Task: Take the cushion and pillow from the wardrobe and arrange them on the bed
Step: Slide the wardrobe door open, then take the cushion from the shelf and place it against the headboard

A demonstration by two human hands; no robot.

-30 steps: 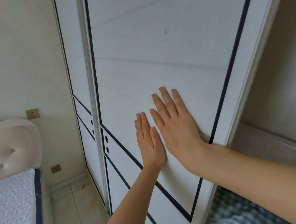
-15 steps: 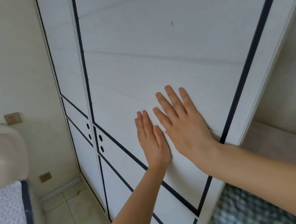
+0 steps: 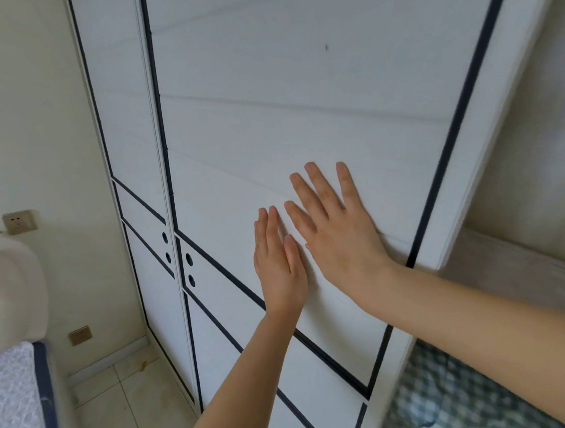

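Observation:
A white sliding wardrobe door (image 3: 300, 112) with dark blue trim lines fills most of the view. My left hand (image 3: 280, 267) and my right hand (image 3: 337, 230) lie flat on it side by side, fingers straight. To the door's right the wardrobe interior (image 3: 531, 163) is exposed. A green-and-white checked fabric item (image 3: 461, 398) lies low in that opening, partly hidden by my right forearm. The bed (image 3: 10, 406), with a white textured cover and blue edge, is at the lower left.
A second wardrobe door (image 3: 130, 157) stands behind at the left, with round finger holes. A padded cream headboard (image 3: 9, 289) is against the wall, with a wall socket (image 3: 19, 221) above it. Light floor tiles (image 3: 121, 409) run between bed and wardrobe.
The door's right edge has slid a little leftward under both flat hands, exposing more of the wardrobe interior and checked fabric. The view has shifted slightly.

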